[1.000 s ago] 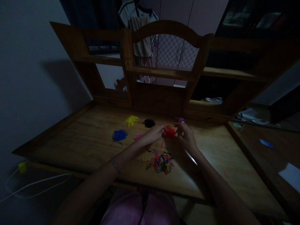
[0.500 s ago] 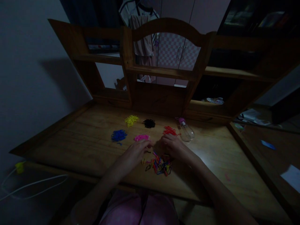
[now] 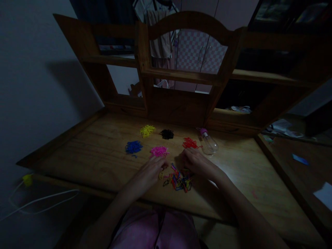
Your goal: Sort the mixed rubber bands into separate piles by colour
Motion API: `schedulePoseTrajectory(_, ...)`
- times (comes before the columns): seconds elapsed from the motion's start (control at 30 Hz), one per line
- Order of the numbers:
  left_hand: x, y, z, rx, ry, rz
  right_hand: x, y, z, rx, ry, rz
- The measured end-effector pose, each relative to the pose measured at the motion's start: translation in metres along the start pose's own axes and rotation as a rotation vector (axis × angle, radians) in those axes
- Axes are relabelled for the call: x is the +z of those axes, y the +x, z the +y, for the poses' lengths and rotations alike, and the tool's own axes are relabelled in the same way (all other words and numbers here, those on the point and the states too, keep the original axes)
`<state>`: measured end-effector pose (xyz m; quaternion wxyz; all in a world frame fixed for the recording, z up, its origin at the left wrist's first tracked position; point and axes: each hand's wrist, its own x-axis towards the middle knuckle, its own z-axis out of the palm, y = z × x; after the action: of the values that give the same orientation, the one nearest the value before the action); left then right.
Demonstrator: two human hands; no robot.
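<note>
The desk (image 3: 246,166) is wood with visible grain, smooth, and carries a pale sheen just in front of the bottle (image 3: 210,147). The bottle is clear and glossy, glass or plastic, which cannot be told; its purple cap (image 3: 203,131) looks like duller plastic. Left of the bottle, the red pile (image 3: 190,142) and pink pile (image 3: 159,151) look rubbery or plastic, their surfaces rough with loose pieces, like the mixed pile (image 3: 178,181) nearer the desk's front edge. Behind the bottle, the shelf unit (image 3: 178,107) is darker, low-sheen wood. Beyond it hang matt, folded cloth garments (image 3: 160,45).
</note>
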<state>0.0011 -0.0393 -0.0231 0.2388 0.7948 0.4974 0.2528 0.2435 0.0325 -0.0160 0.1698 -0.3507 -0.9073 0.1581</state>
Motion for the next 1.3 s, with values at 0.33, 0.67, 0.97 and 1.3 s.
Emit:
schedulePoseTrajectory(0.33,0.005,-0.016,0.012,-0.173,-0.11,0.153,-0.011,-0.006,0.0,0.048,-0.058,0.017)
schedulePoseTrajectory(0.67,0.02,-0.03,0.013,-0.223,-0.192,0.199,-0.008,-0.006,0.001,0.072,-0.238,-0.021)
schedulePoseTrajectory(0.97,0.022,-0.034,0.01,-0.211,-0.201,0.28,0.011,0.008,-0.008,-0.015,0.059,0.163)
schedulePoseTrajectory(1.3,0.022,-0.035,0.012,-0.195,-0.309,0.3,0.032,0.044,-0.041,-0.034,0.252,0.328)
